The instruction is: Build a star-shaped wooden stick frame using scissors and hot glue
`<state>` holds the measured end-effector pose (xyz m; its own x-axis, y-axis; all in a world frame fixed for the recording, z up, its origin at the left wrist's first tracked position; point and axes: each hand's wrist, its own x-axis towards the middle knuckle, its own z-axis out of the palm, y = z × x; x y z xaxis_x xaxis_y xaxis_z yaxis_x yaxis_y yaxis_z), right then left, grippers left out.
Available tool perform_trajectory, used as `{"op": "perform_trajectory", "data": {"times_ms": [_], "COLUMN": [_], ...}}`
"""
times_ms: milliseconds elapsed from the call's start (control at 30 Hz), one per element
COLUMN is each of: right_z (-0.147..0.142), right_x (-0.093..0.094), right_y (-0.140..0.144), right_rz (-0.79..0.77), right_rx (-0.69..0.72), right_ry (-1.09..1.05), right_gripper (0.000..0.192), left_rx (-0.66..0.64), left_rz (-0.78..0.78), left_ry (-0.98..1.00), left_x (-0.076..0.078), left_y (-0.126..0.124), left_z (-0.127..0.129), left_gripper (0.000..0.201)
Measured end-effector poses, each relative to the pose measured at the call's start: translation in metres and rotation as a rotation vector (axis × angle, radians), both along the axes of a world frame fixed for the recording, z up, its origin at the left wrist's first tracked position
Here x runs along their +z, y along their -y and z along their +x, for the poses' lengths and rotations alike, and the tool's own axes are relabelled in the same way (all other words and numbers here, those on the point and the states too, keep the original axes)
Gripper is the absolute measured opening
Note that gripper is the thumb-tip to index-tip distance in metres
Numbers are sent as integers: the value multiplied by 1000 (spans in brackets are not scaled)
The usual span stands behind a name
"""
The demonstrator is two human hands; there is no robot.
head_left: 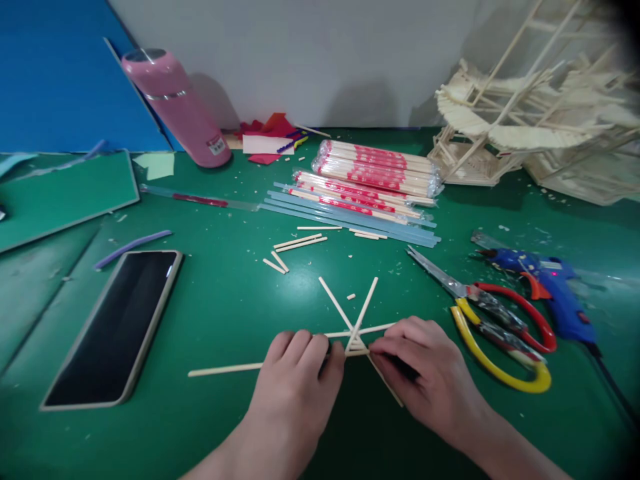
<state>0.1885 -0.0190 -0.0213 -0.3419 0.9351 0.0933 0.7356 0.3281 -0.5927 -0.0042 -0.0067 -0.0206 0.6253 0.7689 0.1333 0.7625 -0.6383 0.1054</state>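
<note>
Thin wooden sticks cross in a star shape [356, 327] on the green mat [225, 313], low in the middle of the head view. My left hand [300, 380] pinches the crossing from the left, fingertips on the sticks. From the right, my right hand [425, 373] closes its fingertips on the same joint. One long stick [225, 369] runs out leftward from under my left hand. Both hands touch the stick assembly; its centre is partly hidden by my fingers.
A phone [117, 323] lies face up at left. Scissors with red and yellow handles [495, 320] and a blue glue gun [547, 283] lie at right. Packs of chopsticks [375, 173], loose short sticks [295, 247], a pink bottle [175, 103] and a wooden stick model [525, 113] stand farther back.
</note>
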Motion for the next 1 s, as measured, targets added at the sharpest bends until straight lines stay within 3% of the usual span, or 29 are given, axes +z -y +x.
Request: {"op": "perform_trajectory", "data": {"times_ms": [300,1000], "right_z": [-3,-3], "right_x": [2,-1], "right_y": [1,4], "right_rz": [-23,-3], "right_rx": [-8,-16], "right_ry": [13,32], "right_gripper": [12,12], "left_rx": [-51,-42], "left_rz": [-56,0], "left_ry": [17,27], "left_x": [-6,-2], "left_y": [0,0], "left_z": [-9,-3], "left_gripper": [23,17]}}
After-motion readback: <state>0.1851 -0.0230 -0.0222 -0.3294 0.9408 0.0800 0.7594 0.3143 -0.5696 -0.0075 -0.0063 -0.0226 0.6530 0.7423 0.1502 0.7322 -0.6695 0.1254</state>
